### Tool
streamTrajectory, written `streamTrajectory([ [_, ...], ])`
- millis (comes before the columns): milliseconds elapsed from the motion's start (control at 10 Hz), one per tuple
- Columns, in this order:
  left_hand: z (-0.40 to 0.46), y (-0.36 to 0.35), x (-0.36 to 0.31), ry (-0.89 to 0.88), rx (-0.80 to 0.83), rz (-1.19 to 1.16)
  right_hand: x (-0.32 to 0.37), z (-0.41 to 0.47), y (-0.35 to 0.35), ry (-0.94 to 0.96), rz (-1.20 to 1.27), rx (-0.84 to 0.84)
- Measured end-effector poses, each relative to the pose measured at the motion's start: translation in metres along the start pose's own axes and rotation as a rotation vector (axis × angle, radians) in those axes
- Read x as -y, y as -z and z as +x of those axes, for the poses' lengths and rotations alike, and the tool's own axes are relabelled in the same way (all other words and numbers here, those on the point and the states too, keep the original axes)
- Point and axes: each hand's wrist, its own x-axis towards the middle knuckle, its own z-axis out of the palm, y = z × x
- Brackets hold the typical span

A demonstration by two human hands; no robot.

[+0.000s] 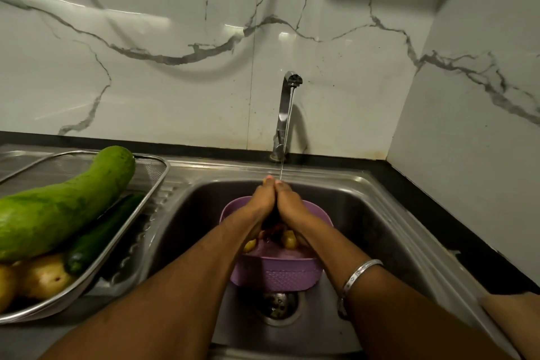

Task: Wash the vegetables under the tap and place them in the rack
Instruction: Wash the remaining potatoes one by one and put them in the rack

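We see a stainless steel sink basin (365, 213) with a round metal drain (276, 302) at its bottom. On the drainboard to the left sits a steel mesh rack (152, 184) holding a big pale green gourd (58, 207), a dark green cucumber (99, 237) beneath it, and yellowish potatoes (41, 275). Inside the basin rests a lilac plastic colander (274, 273) with small yellow-green vegetables (289, 239) in it. Above it, our left hand (263, 202) and right hand (289, 203) are pressed together palm to palm; whether something lies between them we cannot tell. A thin stream of water (287, 128) falls from the chrome tap (285, 114) onto the fingertips (277, 183). A silver bangle (358, 275) circles the right wrist.
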Motion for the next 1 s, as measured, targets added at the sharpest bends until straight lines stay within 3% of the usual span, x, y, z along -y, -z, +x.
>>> streamTrajectory([
  [100, -0.131, -0.011, -0.053, 0.025, 0.118, 0.189, 0.010, 0.000, 0.010, -0.221, 0.028, -0.146],
  [200, -0.150, -0.013, -0.057, 0.009, 0.143, 0.191, 0.014, 0.013, 0.008, -0.240, 0.118, -0.203],
  [300, -0.144, -0.019, -0.060, -0.019, 0.106, 0.087, -0.020, 0.019, 0.000, -0.156, -0.325, 0.022],
  [400, -0.139, -0.019, -0.058, -0.073, 0.044, 0.035, -0.001, 0.009, -0.011, -0.023, -1.165, 0.004],
  [500, -0.144, -0.020, -0.057, -0.035, 0.090, 0.049, 0.011, -0.016, -0.001, -0.198, 0.022, -0.244],
  [600, -0.152, -0.021, -0.058, -0.064, 0.155, 0.130, 0.014, -0.003, 0.020, -0.285, 0.318, -0.197],
  [800, -0.145, -0.023, -0.056, -0.189, 0.006, -0.093, -0.003, 0.016, -0.004, -0.171, 0.065, -0.093],
  [1000, -0.142, -0.024, -0.059, -0.191, -0.024, -0.191, 0.002, -0.001, 0.017, 0.064, -0.139, -0.219],
])
